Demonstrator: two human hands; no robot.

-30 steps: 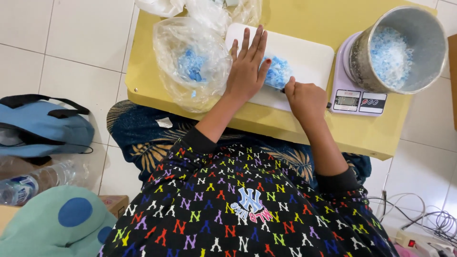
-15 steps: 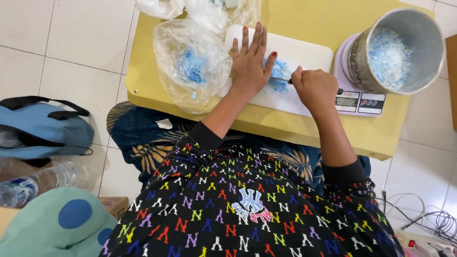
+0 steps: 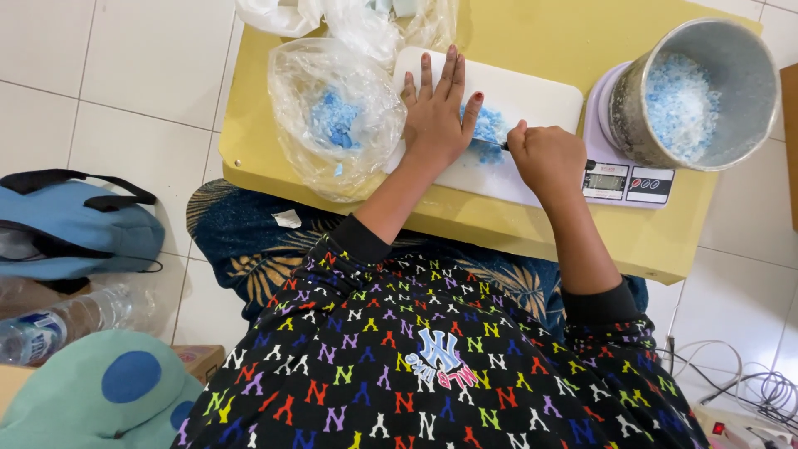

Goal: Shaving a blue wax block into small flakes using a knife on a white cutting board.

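- Fingers of the left hand (image 3: 438, 116) spread flat, palm down on the white cutting board (image 3: 532, 100), pressing the pale blue lump (image 3: 482, 129); nothing gripped, fingertips point away from the person.
- Right hand (image 3: 549, 158) in a closed fist round a thin dark-handled tool (image 3: 504, 145); only a short bit shows at the fist, pointing left at the lump. Blade or tip too small to make out, kind of tool unclear.
- Blue lump sits mid-board, between the two hands, partly hidden under the left palm and thumb; true shape and long axis can't be judged.
- Cutting board long axis runs left-right on the yellow table (image 3: 582, 33), slightly tilted; its left end is under the bag edge.
- Clear plastic bag (image 3: 332, 116) just left of the board, crumpled, mouth open, darker blue crumbs inside; touches the left hand's side.
- More clear and white bags (image 3: 349, 17) at the table's far edge, cut off by the frame top.
- Round metal tub (image 3: 694, 91) stands upright on a pale lilac kitchen scale (image 3: 628, 179), right of the board; pale blue flakes inside. Scale display unreadable; its plate is mostly hidden by the tub.
- Floor left: blue backpack (image 3: 75, 229), clear water bottle (image 3: 58, 320) lying on its side with a blue label band, teal cushion with blue dots (image 3: 108, 391), cut off at the bottom.
- Bottom right: white cables (image 3: 748, 382), partly cut off.
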